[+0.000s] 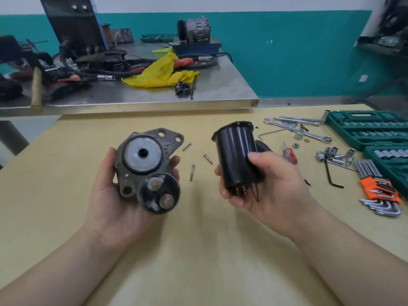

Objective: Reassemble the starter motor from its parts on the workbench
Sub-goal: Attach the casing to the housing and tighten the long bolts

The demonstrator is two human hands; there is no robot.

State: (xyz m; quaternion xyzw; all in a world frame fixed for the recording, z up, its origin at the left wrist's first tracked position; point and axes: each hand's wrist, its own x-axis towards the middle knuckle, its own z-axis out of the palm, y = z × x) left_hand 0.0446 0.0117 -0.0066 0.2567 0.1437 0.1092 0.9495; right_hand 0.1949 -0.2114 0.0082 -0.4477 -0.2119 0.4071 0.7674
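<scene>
**A:** where's everything rn?

**B:** my left hand point(123, 195) cups the drive housing point(145, 164), fingers curled round it; my right hand point(265, 186) grips the black motor can point(237, 155); both held above the workbench point(198, 250), apart.

**A:** risks?

**B:** I'd guess misalignment when mating; the can's prongs could bend; the loose screws point(192, 172) between them could get knocked off.

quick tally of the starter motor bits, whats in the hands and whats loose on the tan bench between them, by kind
Grey drive-end housing with solenoid, held in the left hand: 1
Black motor can, held in the right hand: 1
Loose screws on the bench: 3
Total: 5
</scene>
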